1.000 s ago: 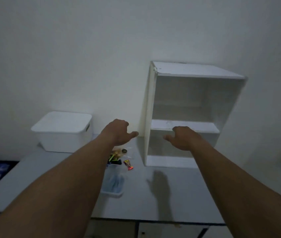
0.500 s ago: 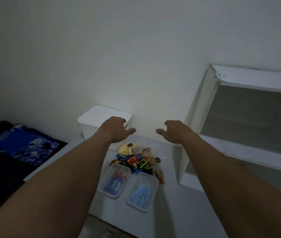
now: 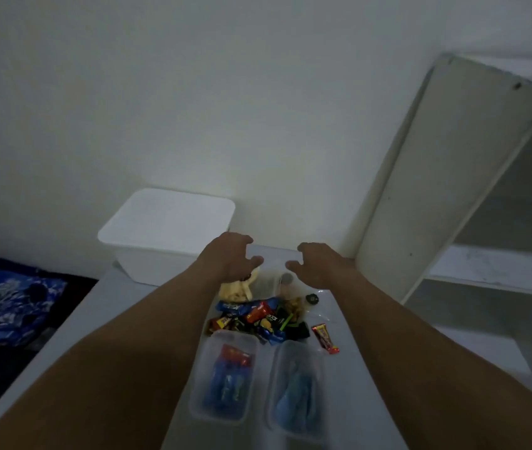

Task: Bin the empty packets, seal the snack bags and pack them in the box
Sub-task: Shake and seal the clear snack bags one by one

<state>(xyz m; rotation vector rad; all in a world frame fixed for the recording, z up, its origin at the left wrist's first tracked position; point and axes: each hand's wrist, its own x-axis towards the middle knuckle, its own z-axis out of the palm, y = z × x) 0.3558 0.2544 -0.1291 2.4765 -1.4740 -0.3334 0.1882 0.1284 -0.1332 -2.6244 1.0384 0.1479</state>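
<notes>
Packets in tubs: 2 clear tubs sit side by side at the near edge of the tabletop (image 3: 115, 292). The left tub (image 3: 225, 378) holds blue packets with a red one at its far end. The right tub (image 3: 297, 388) holds something pale blue, too blurred to name.
Forearms: both bare arms reach forward from the near corners, 1 on each side of the tubs.
Heap of packets (image 3: 258, 316): a loose pile of blue, red, black, green and yellow wrappers lies just beyond the tubs, up against their far rims.
Red bar (image 3: 324, 338): 1 wrapped bar lies alone to the right of the heap, beside the far corner of the right tub.
Yellow snack bag (image 3: 237, 289): a clear bag of pale yellow pieces lies behind the heap on its left side, under the left hand.
Brown snack bag (image 3: 293, 303): a clear bag of brownish pieces lies behind the heap on its right side, with a dark round piece (image 3: 312, 298) next to it.
Left hand (image 3: 230, 258): it hovers palm down above the yellow snack bag, fingers loosely curled and thumb pointing right. It grips nothing, and I cannot tell whether it touches the bag.
Right hand (image 3: 318, 263): it hovers palm down over the far tabletop with fingers loosely curled and thumb pointing left, and is empty.
White box (image 3: 167, 228): it stands with its lid on at the far left of the tabletop, against the wall (image 3: 225, 108).
Shelf unit (image 3: 436, 190): a white, open-fronted unit stands at the far right.
Blue cloth (image 3: 8, 303): patterned cloth lies lower down, off the left edge of the tabletop.
</notes>
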